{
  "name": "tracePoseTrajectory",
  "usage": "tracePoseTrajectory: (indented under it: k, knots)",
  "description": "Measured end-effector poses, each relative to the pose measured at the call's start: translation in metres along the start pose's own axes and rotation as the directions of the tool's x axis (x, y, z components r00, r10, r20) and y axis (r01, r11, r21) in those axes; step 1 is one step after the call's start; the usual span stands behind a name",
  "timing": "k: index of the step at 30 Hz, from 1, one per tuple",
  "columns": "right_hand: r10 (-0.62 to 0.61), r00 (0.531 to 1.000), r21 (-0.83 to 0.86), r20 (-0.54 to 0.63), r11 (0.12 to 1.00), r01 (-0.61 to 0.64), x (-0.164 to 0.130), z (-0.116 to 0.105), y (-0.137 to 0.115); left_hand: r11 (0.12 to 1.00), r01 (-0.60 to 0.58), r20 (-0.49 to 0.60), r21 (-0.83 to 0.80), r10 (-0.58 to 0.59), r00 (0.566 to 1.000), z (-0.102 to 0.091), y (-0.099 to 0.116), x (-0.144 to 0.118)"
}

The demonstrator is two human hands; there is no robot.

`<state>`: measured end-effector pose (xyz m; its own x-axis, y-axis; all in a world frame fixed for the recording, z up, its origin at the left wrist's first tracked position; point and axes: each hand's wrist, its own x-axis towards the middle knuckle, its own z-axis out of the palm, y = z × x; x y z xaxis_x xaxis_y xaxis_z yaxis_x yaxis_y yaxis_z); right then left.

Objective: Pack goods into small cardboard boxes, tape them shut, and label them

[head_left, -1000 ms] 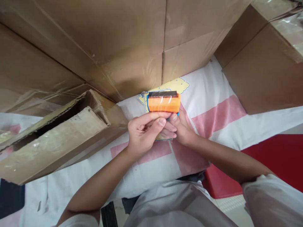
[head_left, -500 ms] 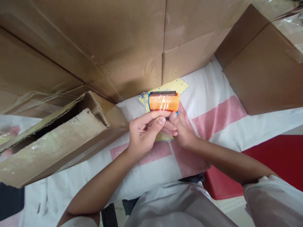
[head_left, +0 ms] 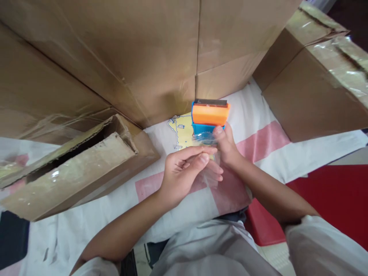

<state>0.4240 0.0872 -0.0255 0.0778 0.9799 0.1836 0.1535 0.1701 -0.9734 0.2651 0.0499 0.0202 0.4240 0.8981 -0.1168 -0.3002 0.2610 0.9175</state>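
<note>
The orange-and-blue block with a dark strip along its top (head_left: 211,114) sits above the fingertips of the left hand (head_left: 186,170), apart from them. The right hand (head_left: 227,145) grips the block at its lower right corner, thumb to the front. The left hand pinches a clear, thin plastic bag (head_left: 206,138) between thumb and forefinger — the bag's upper edge overlaps the block's blue lower part. Below both — a white-and-pink patterned cloth (head_left: 184,218).
</note>
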Motion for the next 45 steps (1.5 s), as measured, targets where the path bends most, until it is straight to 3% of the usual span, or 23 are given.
tracePoseTrajectory:
  k: [4, 7, 11, 14, 16, 18, 22, 24, 27, 29, 32, 35, 36, 38, 40, 41, 42, 43, 45]
  knots:
    - [-0.179, 0.978, -0.226, -0.104, 0.962, 0.151, 0.025, -0.023, 0.011, 0.999, -0.028, -0.035, -0.024, 0.027, 0.999, -0.003, 0.007, -0.002]
    - [-0.244, 0.967, -0.523, -0.076, 0.835, 0.169, 0.038, -0.040, 0.024, 0.999, -0.042, -0.062, -0.017, 0.041, 0.997, -0.006, 0.006, 0.000]
    - [-0.154, 0.988, -0.834, -0.003, 0.545, 0.082, 0.042, -0.054, 0.035, 0.999, -0.047, -0.126, -0.015, 0.044, 0.991, -0.012, 0.006, 0.001]
    - [-0.057, 0.989, -0.902, 0.136, 0.405, 0.148, 0.034, -0.063, 0.035, 0.999, -0.032, -0.137, 0.006, 0.033, 0.990, -0.019, 0.008, -0.002]
    - [0.003, 0.968, -0.881, 0.250, 0.415, 0.226, 0.026, -0.071, 0.030, 0.999, -0.026, -0.129, 0.035, 0.030, 0.991, -0.023, 0.010, -0.006]
    - [0.034, 0.956, -0.861, 0.290, 0.445, 0.245, 0.016, -0.078, 0.021, 0.998, -0.024, -0.129, 0.065, 0.032, 0.991, -0.027, 0.013, -0.013]
    - [0.016, 0.987, -0.891, 0.162, 0.432, 0.140, -0.010, -0.077, -0.013, 0.991, -0.057, -0.155, 0.121, 0.075, 0.985, -0.032, 0.021, -0.027]
    - [0.011, 0.988, -0.823, 0.152, 0.555, 0.121, -0.021, -0.065, -0.038, 0.985, -0.074, -0.159, 0.158, 0.100, 0.982, -0.033, 0.024, -0.034]
    - [-0.062, 0.961, -0.457, 0.268, 0.870, 0.184, -0.026, -0.032, -0.076, 0.963, -0.107, -0.133, 0.248, 0.144, 0.981, -0.030, 0.023, -0.044]
    - [-0.161, 0.930, -0.244, 0.330, 0.937, 0.249, -0.022, -0.009, -0.095, 0.934, -0.154, -0.123, 0.321, 0.203, 0.971, -0.030, 0.020, -0.050]
    - [-0.285, 0.846, -0.118, 0.450, 0.920, 0.373, -0.013, 0.018, -0.114, 0.917, -0.167, -0.163, 0.363, 0.239, 0.957, -0.034, 0.020, -0.060]
    - [-0.372, 0.751, -0.086, 0.546, 0.866, 0.492, -0.008, 0.029, -0.130, 0.957, -0.077, -0.184, 0.281, 0.133, 0.974, -0.047, 0.026, -0.076]
    - [-0.406, 0.736, -0.078, 0.542, 0.847, 0.525, -0.007, 0.029, -0.136, 0.967, -0.041, -0.183, 0.250, 0.089, 0.979, -0.053, 0.028, -0.083]
    - [-0.487, 0.757, -0.098, 0.436, 0.810, 0.578, -0.002, 0.026, -0.150, 0.971, 0.023, -0.222, 0.238, 0.031, 0.975, -0.066, 0.031, -0.100]
    - [-0.537, 0.801, -0.177, 0.266, 0.789, 0.588, 0.009, 0.025, -0.164, 0.937, 0.042, -0.334, 0.348, 0.082, 0.939, -0.083, 0.031, -0.119]
    - [-0.533, 0.818, -0.217, 0.217, 0.790, 0.573, 0.015, 0.026, -0.171, 0.889, 0.018, -0.406, 0.457, 0.190, 0.894, -0.094, 0.031, -0.127]
    - [-0.512, 0.830, -0.238, 0.222, 0.797, 0.555, 0.023, 0.030, -0.176, 0.806, -0.020, -0.458, 0.592, 0.356, 0.815, -0.105, 0.032, -0.134]
    - [-0.475, 0.836, -0.238, 0.274, 0.809, 0.537, 0.031, 0.037, -0.181, 0.679, -0.048, -0.457, 0.733, 0.543, 0.705, -0.118, 0.034, -0.139]
    - [-0.373, 0.814, -0.206, 0.445, 0.842, 0.499, 0.048, 0.060, -0.184, 0.356, -0.024, -0.304, 0.934, 0.829, 0.469, -0.145, 0.044, -0.143]
